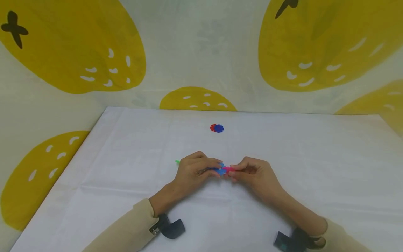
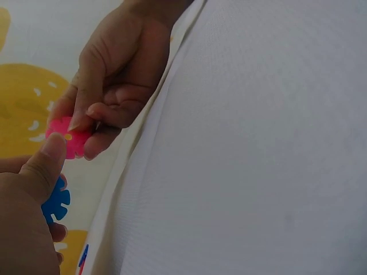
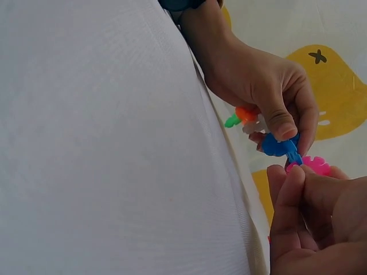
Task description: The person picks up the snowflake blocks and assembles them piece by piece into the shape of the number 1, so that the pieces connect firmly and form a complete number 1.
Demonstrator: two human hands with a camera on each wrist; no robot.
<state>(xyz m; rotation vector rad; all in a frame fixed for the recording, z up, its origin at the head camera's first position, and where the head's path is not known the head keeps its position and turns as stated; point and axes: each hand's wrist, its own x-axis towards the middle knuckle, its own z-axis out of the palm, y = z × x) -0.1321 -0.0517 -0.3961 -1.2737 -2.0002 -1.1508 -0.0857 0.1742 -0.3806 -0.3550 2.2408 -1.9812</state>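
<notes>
Both hands meet over the white cloth. My left hand (image 1: pixel 195 166) holds a row of joined notched plastic discs: blue discs (image 3: pixel 276 144) under the thumb, then a whitish one, an orange disc (image 3: pixel 246 114) and a green disc (image 3: pixel 232 121) at the far end. My right hand (image 1: pixel 256 175) pinches a pink notched disc (image 2: pixel 71 137) between thumb and fingers. The pink disc's edge meets the nearest blue disc, and my left thumb tip overlaps it in the left wrist view. Fingers hide much of the row.
Farther back on the table (image 1: pixel 126 140) lie a red disc (image 1: pixel 213 127) and a dark blue disc (image 1: pixel 219 128), overlapping. A cloth with yellow fruit shapes hangs behind the table. Dark wrist straps (image 1: pixel 170 227) sit at the sleeve cuffs.
</notes>
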